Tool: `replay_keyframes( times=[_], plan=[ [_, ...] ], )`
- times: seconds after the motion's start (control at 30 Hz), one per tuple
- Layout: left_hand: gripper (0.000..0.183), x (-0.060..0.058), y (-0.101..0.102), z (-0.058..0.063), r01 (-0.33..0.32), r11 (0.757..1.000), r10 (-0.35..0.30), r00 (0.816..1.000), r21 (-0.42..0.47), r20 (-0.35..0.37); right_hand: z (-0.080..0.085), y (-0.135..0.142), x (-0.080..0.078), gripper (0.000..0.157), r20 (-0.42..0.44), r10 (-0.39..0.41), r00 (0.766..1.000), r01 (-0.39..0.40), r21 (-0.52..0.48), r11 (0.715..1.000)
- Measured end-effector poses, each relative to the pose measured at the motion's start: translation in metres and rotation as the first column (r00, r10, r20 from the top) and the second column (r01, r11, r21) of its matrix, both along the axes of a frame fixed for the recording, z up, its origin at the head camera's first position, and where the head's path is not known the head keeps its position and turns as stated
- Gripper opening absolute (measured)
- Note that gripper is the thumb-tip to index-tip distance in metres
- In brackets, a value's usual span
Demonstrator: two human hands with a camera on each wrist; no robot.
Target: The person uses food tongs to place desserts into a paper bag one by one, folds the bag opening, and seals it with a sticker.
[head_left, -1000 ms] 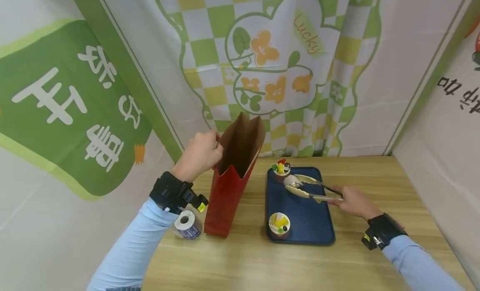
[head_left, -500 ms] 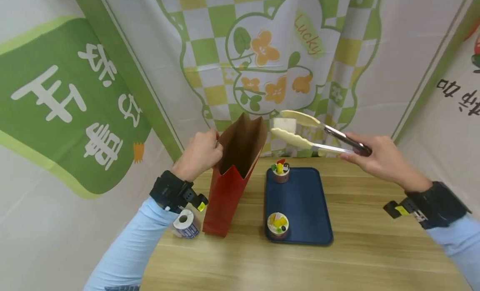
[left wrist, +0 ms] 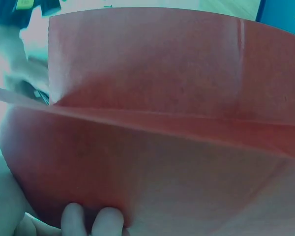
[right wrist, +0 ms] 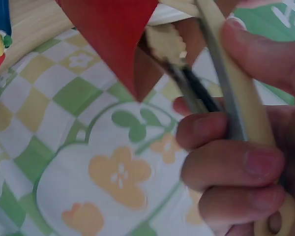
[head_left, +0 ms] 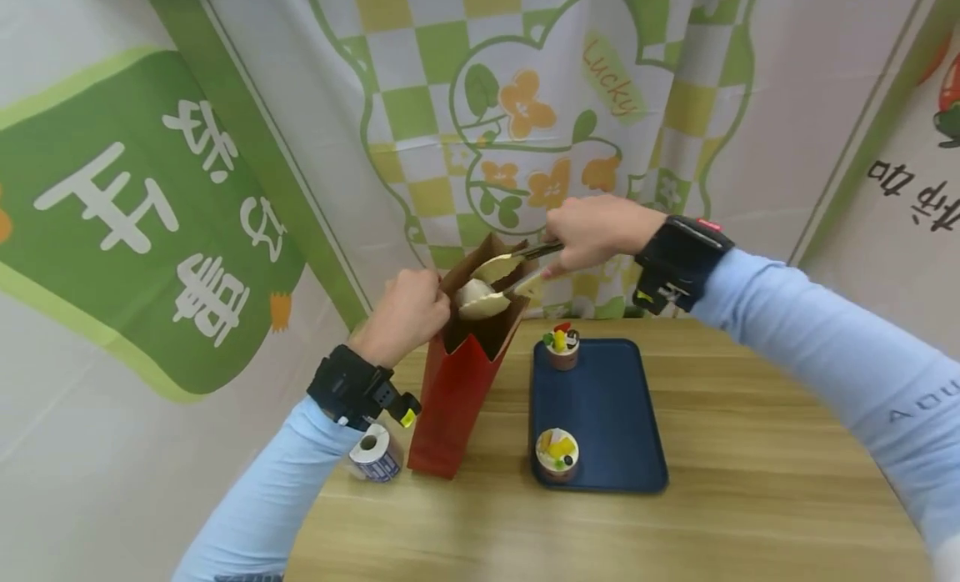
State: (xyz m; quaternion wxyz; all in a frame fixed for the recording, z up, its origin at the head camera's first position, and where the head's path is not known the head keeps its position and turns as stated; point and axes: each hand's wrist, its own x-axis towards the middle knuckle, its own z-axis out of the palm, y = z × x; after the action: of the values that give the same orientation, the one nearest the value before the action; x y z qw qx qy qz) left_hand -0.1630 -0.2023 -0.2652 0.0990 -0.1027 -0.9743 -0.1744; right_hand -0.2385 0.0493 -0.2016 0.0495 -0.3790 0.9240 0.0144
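Observation:
A tall red paper bag [head_left: 450, 415] stands on the table with its brown inside showing at the top. My left hand [head_left: 405, 319] grips the bag's left rim; in the left wrist view two fingertips [left wrist: 108, 221] press on the red paper. With my right hand [head_left: 603, 232] I hold food tongs [head_left: 497, 269] with cream-coloured tips, fingers wrapped round the handles [right wrist: 241, 98]. Between the tips sits a small white item [head_left: 474, 292], inside the bag's mouth. Its exact kind is unclear, and the bag's bottom is hidden.
Right of the bag lies a dark blue tray [head_left: 611, 415]. Two small fruit-topped dessert cups stand on it, one cup [head_left: 561, 353] at the back left and another cup [head_left: 557, 455] at the front left. A label roll [head_left: 377, 457] stands left of the bag.
The tongs lifted the white item off the tray, then carried it left into the bag's mouth. My left hand has stayed at the bag's rim.

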Motion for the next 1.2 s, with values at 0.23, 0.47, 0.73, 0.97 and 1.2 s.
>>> replay_keyframes(
  times=[0.23, 0.47, 0.73, 0.97, 1.2],
  plan=[
    [0.02, 0.002, 0.005, 0.001, 0.02, 1.0, -0.02, 1.0, -0.009, 0.024, -0.015, -0.045, -0.014, 0.038, 0.039, -0.051, 0.998, 0.045, 0.13, 0.99],
    [0.019, 0.003, 0.007, 0.0, 0.027, 1.0, -0.027, 0.999, 0.0, 0.027, -0.016, -0.062, -0.015, 0.042, 0.076, -0.102, 0.992, 0.09, 0.149, 0.985],
    [0.021, 0.002, 0.006, -0.001, 0.034, 0.999, -0.034, 0.999, 0.008, 0.018, -0.001, -0.064, -0.017, 0.032, 0.131, -0.129, 0.983, 0.108, 0.16, 0.981],
    [0.02, 0.001, 0.007, -0.005, 0.042, 0.999, -0.042, 0.999, -0.002, 0.009, 0.007, -0.041, -0.009, 0.034, 0.147, -0.123, 0.981, 0.101, 0.149, 0.984],
    [0.021, 0.0, 0.0, 0.001, 0.038, 0.999, -0.038, 0.999, -0.002, 0.004, 0.018, 0.019, 0.029, 0.04, 0.029, -0.046, 0.999, 0.046, 0.007, 0.999]
  ],
)
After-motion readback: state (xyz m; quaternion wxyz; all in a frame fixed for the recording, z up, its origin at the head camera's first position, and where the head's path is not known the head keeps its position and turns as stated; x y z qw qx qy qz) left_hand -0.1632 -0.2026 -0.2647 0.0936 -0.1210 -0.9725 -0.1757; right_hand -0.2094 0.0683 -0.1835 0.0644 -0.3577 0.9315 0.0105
